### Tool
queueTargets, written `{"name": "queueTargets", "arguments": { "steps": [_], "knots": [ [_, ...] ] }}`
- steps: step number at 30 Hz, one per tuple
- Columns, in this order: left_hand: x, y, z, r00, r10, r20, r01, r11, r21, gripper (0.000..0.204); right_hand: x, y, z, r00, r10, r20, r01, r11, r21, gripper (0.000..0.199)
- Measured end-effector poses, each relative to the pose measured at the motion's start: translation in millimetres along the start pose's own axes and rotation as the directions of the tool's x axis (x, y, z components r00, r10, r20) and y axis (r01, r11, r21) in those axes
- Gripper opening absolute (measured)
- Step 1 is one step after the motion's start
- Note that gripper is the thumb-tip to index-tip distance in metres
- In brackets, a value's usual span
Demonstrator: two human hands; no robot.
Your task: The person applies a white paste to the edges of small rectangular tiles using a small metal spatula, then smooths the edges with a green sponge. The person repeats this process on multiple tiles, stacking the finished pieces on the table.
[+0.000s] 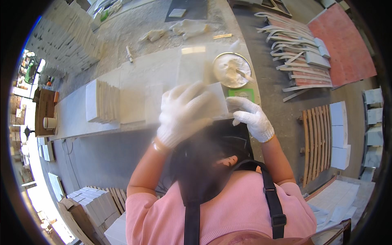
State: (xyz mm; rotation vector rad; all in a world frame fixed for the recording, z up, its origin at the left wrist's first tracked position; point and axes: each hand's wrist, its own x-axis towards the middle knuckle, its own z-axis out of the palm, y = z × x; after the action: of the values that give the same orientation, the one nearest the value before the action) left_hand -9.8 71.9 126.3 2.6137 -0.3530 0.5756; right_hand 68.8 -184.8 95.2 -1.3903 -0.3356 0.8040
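Observation:
A white tile (218,100) is in front of me at the bench's near edge, partly hidden by my left hand (181,112). That hand wears a white knit glove; its fingers are stretched out over the tile's left side, slightly blurred. On the other side, my right hand (254,120), gloved too, has bent fingers with a gap between them. Its fingertips are close to the tile's right edge; whether they touch it I cannot tell. Just beyond the right hand lies a green box (241,95). A round tub of white powder or paste (228,69) has a scraper (244,74) in it.
A stack of white tiles (96,102) stands left on the bench (139,73). Farther back lie crumpled gloves (188,28), a marker-like stick (129,54) and a dark board (194,10). To the right are pale strips on a pallet (294,53) and a wooden pallet (317,139).

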Motion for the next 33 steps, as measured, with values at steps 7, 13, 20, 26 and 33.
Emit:
{"name": "queueTargets", "arguments": {
  "steps": [7,13,20,26,33],
  "knots": [
    [-3.9,14.7,8.0,0.998,0.058,0.034,-0.054,0.991,-0.121,0.077,16.7,-18.7,7.2,0.985,-0.170,0.016,0.171,0.984,-0.057,0.086],
    [-13.8,16.3,11.3,0.997,0.076,0.021,-0.072,0.988,-0.135,0.078,47.1,-16.5,-2.9,0.919,-0.249,-0.306,0.238,0.969,-0.073,0.049],
    [-24.0,14.4,11.4,0.999,0.046,-0.002,-0.046,0.982,-0.183,0.074,35.2,5.2,12.1,0.985,-0.150,-0.081,0.163,0.969,0.185,0.059],
    [-55.1,7.6,4.1,0.994,-0.108,-0.036,0.102,0.985,-0.140,0.071,4.5,21.2,23.5,0.995,-0.041,0.088,0.023,0.980,0.200,0.081],
    [-91.9,-45.2,1.0,0.716,-0.664,-0.217,0.674,0.738,-0.032,0.078,-16.6,33.0,0.2,0.998,0.057,-0.033,-0.054,0.995,0.089,0.065]
  ]
}}
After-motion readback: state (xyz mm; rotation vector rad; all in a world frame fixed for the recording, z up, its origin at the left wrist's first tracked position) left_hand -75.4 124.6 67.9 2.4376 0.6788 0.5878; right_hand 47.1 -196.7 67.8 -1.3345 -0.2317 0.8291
